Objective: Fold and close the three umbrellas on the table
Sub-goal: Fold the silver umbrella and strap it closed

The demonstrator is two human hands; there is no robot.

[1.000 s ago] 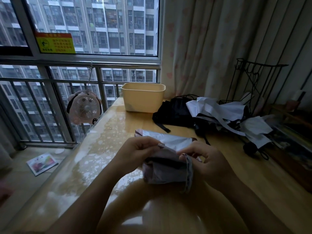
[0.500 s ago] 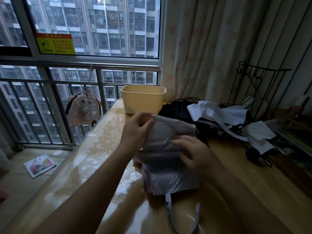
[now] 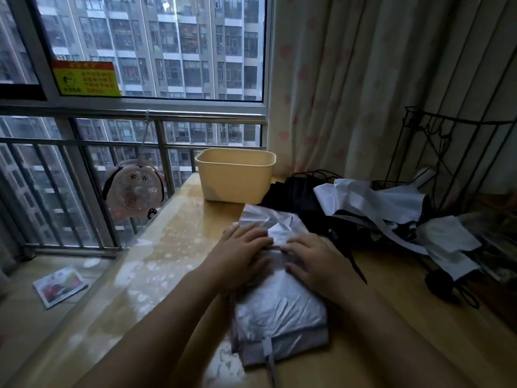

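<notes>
A silver-grey umbrella lies flat on the wooden table, its canopy folded into a bundle and its closing strap hanging at the near end. My left hand and my right hand rest side by side on its far half, fingers straight, pressing the fabric down. A black umbrella lies loosely collapsed behind it. To the right sprawls a black-and-white umbrella, unfolded, with its handle near the table's right side.
A cream plastic bin stands at the table's far edge by the window. A small pink fan hangs on the railing to the left. A black wire rack stands at the right by the curtain. A booklet lies on the floor.
The silver-grey umbrella was held up in both hands; now it lies flat on the table. Both hands have let go of their grip and press down on it.
</notes>
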